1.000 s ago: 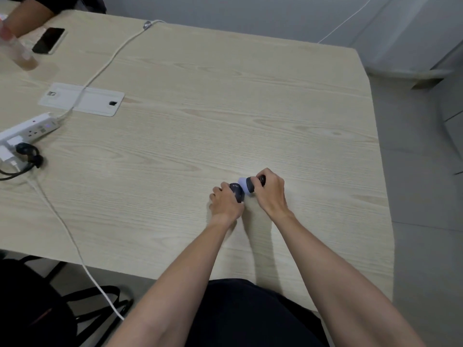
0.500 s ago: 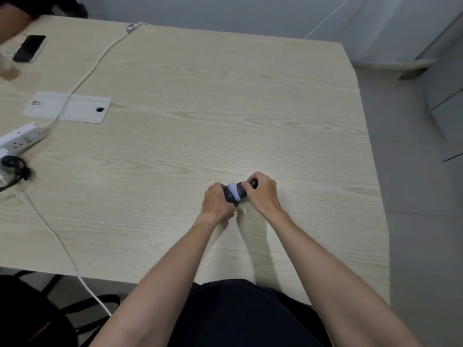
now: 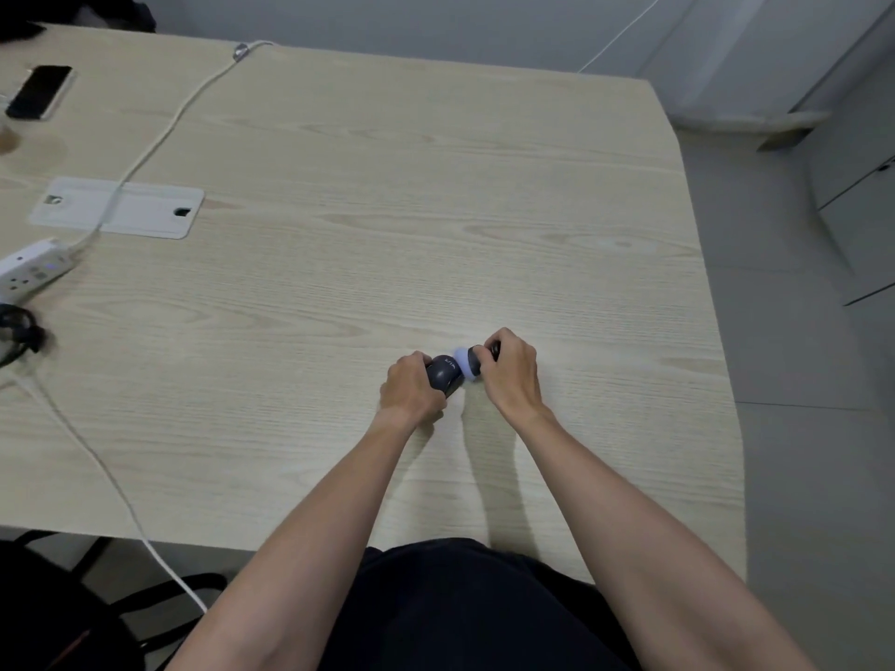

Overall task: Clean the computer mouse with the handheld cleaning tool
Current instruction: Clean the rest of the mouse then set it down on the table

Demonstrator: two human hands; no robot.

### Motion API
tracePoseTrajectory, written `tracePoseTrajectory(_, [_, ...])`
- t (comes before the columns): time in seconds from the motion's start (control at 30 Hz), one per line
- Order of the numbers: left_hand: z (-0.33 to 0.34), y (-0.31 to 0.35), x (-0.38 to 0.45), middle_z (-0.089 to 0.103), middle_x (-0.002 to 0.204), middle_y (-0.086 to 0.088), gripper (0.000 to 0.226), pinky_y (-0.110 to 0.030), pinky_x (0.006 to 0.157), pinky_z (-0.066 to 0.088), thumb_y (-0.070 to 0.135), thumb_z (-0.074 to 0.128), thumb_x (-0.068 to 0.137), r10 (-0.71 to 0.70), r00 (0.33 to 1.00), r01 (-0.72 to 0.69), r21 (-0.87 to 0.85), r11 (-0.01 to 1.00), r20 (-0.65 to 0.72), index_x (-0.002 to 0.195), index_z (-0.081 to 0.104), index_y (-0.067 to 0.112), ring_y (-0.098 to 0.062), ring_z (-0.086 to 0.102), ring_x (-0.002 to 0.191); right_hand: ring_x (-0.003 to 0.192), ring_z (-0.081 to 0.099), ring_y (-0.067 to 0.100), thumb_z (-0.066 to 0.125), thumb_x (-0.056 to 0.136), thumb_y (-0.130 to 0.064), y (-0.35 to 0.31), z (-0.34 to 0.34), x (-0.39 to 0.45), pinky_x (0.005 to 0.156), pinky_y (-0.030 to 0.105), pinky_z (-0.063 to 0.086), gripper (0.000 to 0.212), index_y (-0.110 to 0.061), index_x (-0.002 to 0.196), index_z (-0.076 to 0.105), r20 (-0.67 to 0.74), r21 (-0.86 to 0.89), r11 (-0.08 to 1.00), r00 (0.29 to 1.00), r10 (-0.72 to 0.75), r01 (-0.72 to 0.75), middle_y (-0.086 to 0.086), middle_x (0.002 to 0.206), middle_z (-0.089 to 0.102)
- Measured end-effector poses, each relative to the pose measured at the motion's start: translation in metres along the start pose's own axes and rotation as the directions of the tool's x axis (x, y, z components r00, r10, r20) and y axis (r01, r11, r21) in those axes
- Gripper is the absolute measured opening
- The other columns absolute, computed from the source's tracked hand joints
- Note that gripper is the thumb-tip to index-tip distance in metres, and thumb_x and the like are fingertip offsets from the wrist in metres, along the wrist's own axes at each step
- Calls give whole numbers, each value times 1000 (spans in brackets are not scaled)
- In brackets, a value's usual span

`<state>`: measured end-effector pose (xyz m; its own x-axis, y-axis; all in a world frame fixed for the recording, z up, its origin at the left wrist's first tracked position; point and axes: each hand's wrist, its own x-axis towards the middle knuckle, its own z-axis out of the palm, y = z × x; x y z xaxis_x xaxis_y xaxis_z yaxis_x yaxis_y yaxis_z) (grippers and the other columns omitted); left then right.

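- Changed since half a second ago: both hands sit a little further right across the worktop (image 3: 436, 196); more of the mouse's dark back shows between them; the phone and power strip lie nearer the left edge of the frame.
- Mouse (image 3: 443, 372): dark grey, small pale marking on its back, resting on the worktop just right of centre, lower middle of the frame.
- Left hand (image 3: 410, 389): on the left side of the mouse, grip curled shut around its body, fingers hidden underneath.
- Cleaning tool (image 3: 467, 363): short dark handle with a rounded pale blue-white head; the head touches the right end of the mouse.
- Right hand (image 3: 511, 372): grip closed around the tool's handle, knuckles up, a dark end of the handle just showing past the fingers.
- Forearms: both bare, running from the bottom of the frame up to the hands; dark clothing at bottom centre.
- Worktop: pale wood grain, filling most of the frame, its right edge against grey floor.
- Phone (image 3: 39, 92): black, lying flat, upper left corner.
- Cover plate (image 3: 116, 208): white, rectangular, set flush into the worktop, left of centre.
- Power strip (image 3: 31, 268): white, at the left edge, below the plate.
- Cable (image 3: 160, 133): white, running from the far edge across the plate to the power strip; a second white cable drops off the near left edge.
- Dark bag or chair, lower left corner, too dim to tell which.
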<state>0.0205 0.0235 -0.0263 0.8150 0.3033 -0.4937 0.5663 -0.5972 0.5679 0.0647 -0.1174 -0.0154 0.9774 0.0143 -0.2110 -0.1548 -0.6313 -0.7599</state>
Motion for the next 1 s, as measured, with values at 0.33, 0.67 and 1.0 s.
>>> tracePoseTrajectory(0.33, [-2, 0, 0, 65, 107, -2, 60, -41, 84, 54, 4, 80, 60, 31, 999, -31, 50, 998, 14, 116, 61, 16, -25, 61, 97, 70, 53, 15, 58, 90, -14, -5, 4, 2, 56, 26, 40, 12, -5, 84, 60, 46, -59, 998, 998, -32, 35, 5, 83, 62])
tracePoseTrajectory(0.67, [-4, -3, 5, 66, 111, -2, 61, -43, 87, 55, 0, 78, 63, 63, 997, -67, 90, 994, 44, 119, 62, 18, -25, 62, 101, 73, 56, 16, 60, 90, -14, -4, 1, 6, 57, 22, 42, 11, -5, 84, 62, 81, -67, 998, 997, -11, 17, 4, 83, 63])
tracePoseTrajectory(1.0, [-5, -8, 14, 64, 111, -10, 57, -40, 84, 58, -6, 75, 61, 133, 986, -145, 123, 982, 100, 111, 70, 21, -30, 63, 103, 75, 59, 15, 61, 91, -16, -6, 0, 5, 60, 23, 46, 12, -6, 85, 64, 90, -70, 998, 996, 9, -2, 3, 84, 65])
